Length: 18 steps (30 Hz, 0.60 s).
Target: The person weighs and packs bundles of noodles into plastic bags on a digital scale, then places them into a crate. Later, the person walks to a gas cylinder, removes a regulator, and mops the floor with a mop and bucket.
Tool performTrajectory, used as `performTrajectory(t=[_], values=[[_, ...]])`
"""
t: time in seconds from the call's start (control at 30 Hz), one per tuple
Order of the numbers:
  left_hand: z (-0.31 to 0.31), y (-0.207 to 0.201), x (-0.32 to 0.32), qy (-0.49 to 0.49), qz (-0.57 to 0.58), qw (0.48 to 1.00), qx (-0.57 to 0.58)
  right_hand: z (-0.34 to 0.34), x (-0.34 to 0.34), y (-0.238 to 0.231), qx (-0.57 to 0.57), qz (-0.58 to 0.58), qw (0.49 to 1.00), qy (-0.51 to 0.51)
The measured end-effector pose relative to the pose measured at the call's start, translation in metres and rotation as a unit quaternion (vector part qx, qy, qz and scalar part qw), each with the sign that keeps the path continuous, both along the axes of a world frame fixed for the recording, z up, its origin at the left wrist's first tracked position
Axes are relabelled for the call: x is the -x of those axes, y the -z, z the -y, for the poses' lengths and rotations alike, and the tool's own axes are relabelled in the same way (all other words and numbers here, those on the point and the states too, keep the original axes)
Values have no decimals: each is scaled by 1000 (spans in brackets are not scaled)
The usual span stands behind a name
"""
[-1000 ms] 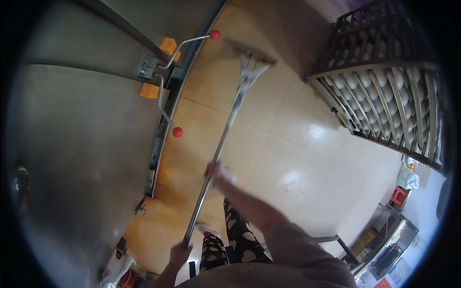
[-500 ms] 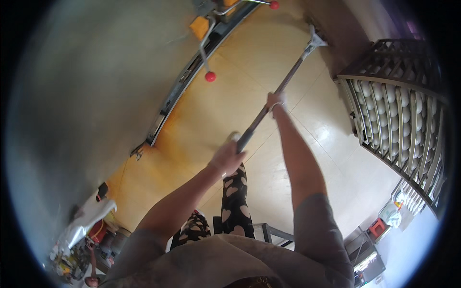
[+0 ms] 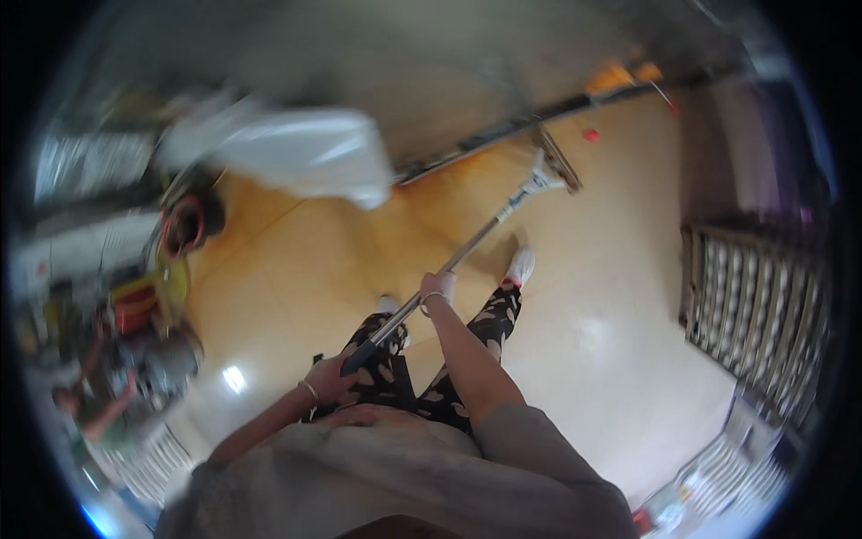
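I hold a long-handled mop (image 3: 476,241) slantwise over the floor. Its white forked bracket and narrow brown head rest on the floor ahead of me, close to a dark machine edge. My right hand (image 3: 438,286) is closed around the middle of the metal pole. Lower down, near my waist, my left hand (image 3: 332,379) wraps the dark grip at the pole's end. The tan floor (image 3: 584,377) lies around my feet, with brownish stains along the machine's base.
A large grey machine (image 3: 431,54) with red-knobbed levers stands ahead. At right is a metal rack (image 3: 754,314) loaded with rows of pale round pieces. A white plastic sheet (image 3: 305,148) hangs at left, near basins (image 3: 139,305). Another person (image 3: 99,404) is at the far left.
My view has swung left, bringing the plastic sheet and another person into sight. The mop head has come nearer to me, and my left hand has drawn back to my waist.
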<state>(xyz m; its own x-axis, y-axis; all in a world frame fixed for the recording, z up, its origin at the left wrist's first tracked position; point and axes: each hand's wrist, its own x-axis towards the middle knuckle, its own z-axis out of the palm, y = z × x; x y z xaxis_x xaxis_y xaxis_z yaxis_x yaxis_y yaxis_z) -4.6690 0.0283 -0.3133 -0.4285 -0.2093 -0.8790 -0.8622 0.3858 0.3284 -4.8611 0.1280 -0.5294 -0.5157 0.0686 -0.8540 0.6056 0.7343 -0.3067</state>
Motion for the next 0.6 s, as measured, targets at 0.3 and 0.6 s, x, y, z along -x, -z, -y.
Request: performTrajectory(t=[0.3,0.6], values=[[74,-73,-172,-30,54,998,-3,66,-176,29,20,14,988,-150],[230,-57,-289,-22,-35,999,-6,192,-258,-12,50,243,968,-42]])
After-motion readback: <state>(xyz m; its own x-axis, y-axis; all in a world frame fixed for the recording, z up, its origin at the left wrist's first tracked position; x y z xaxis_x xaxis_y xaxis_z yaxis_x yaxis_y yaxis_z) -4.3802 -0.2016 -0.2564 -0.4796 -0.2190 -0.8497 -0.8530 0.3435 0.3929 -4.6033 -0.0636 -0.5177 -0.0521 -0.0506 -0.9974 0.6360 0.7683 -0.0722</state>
